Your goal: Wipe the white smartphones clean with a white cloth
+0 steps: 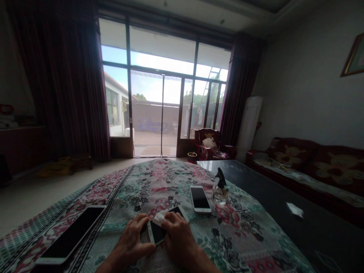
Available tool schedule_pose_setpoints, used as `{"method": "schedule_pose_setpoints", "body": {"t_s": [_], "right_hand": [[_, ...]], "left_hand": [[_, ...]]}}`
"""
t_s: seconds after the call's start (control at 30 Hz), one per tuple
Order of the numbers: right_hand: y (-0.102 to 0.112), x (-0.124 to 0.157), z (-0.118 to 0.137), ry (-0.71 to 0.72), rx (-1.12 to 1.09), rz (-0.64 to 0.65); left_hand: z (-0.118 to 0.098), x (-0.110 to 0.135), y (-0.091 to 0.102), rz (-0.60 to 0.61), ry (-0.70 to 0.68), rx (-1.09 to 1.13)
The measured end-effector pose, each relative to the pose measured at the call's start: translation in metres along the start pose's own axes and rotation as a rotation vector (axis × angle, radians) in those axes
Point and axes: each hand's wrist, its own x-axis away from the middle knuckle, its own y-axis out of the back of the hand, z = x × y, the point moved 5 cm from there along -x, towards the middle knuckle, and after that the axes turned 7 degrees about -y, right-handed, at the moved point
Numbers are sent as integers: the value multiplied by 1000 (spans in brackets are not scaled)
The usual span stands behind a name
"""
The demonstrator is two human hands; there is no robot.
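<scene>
A white-framed smartphone with a dark screen lies at a slant on the flowered tablecloth between my hands. My left hand grips its left edge, thumb at the near corner and fingers at the far side. In my right hand a crumpled white tissue is pressed onto the screen. Just beyond, a second white smartphone lies face up. To its right stands a clear spray bottle with a black trigger head. A white tablet with a dark screen lies to the left of my left hand.
The flowered tablecloth covers the table before me. A dark, glossy table adjoins it on the right, with a crumpled white tissue on it. Further right is a wooden sofa. Glass doors stand ahead.
</scene>
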Motion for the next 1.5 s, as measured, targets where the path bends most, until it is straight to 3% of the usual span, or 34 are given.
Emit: {"method": "schedule_pose_setpoints", "body": {"t_s": [0.17, 0.63, 0.8, 1.1, 1.3, 1.5], "right_hand": [[0, 0, 2, 10, -13, -9], [19, -13, -47, -205, 51, -175], [19, -10, -40, -179, 31, -151], [5, -3, -5, 0, 1, 6], [8, -5, -5, -39, 35, -1], [13, -12, -32, -224, 70, -130]], "left_hand": [[-1, 0, 0, 12, 13, 10], [-4, 0, 3, 7, 29, -19], [-6, 0, 5, 12, 23, -29], [-7, -1, 4, 34, 26, -24], [-9, -1, 6, 28, 18, -10], [-9, -1, 6, 16, 8, -12]]}}
